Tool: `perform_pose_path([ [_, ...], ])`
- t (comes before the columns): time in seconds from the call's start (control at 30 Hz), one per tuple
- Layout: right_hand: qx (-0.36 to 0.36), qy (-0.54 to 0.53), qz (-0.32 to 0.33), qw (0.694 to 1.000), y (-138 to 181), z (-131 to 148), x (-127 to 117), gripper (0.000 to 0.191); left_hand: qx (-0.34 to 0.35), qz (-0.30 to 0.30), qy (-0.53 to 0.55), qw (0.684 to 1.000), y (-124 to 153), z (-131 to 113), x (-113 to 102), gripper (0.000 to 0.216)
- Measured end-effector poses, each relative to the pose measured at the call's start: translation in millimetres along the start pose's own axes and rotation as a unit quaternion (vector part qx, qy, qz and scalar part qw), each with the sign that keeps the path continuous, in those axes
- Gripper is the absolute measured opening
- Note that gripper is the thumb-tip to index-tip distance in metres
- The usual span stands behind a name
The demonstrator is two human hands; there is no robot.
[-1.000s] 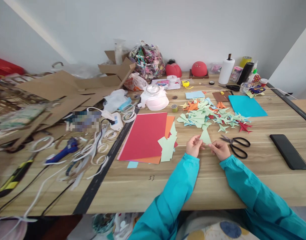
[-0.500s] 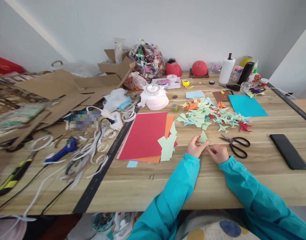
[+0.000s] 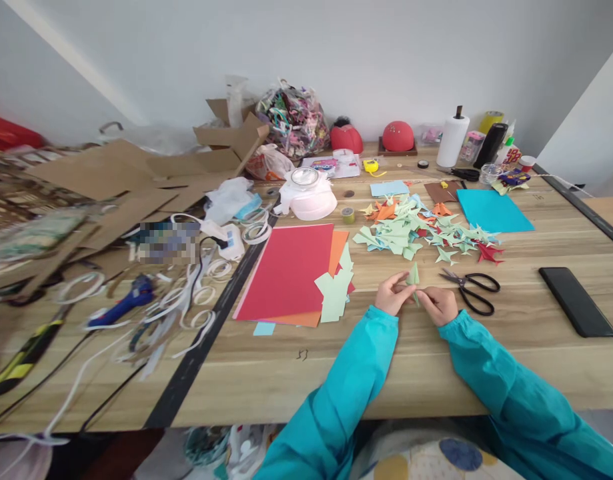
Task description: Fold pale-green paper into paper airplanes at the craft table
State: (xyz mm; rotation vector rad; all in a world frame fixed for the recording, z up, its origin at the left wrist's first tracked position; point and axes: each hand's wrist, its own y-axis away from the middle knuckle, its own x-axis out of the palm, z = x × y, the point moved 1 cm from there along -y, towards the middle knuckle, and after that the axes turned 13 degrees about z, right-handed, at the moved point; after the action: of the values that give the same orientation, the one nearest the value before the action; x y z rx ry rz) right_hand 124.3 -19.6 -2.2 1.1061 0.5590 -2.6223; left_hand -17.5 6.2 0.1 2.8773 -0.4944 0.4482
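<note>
A small light green folded paper stands upright between my hands, its pointed tip facing away from me. My left hand pinches it from the left side. From the right, my right hand holds the paper's lower end between thumb and finger. Just beyond lies a heap of folded paper pieces, mostly light green, with some orange, red and blue. Black-handled scissors rest to the right of my right hand, blades pointing left. Light green paper cutouts lie to the left, partly over an orange sheet.
Red sheets lie left of my arms. A black phone is at the right, a blue sheet behind the scissors. Further left are a blue glue gun, white cords, a cutter and cardboard.
The folded green paper has turned from showing a broad triangular face to a narrower, more upright shape. Both hands stay close together around it. The view has shifted slightly.
</note>
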Motion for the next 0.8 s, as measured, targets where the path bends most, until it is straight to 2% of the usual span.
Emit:
perform_pose_path([
  [0.13,0.063,-0.069,-0.025,0.995,-1.5,-3.9,-3.8,0.049,-0.005,0.057,0.007,0.998,0.1,6.5,3.3,0.062],
  [0.27,0.084,-0.117,-0.029,0.989,-3.0,-6.1,-2.5,0.048,-0.013,0.083,0.007,0.996,0.5,11.6,4.0,0.061],
  [0.8,0.087,-0.127,-0.038,0.987,-3.5,-5.0,-2.9,0.044,-0.019,0.093,0.016,0.995,1.5,4.8,0.6,0.060],
])
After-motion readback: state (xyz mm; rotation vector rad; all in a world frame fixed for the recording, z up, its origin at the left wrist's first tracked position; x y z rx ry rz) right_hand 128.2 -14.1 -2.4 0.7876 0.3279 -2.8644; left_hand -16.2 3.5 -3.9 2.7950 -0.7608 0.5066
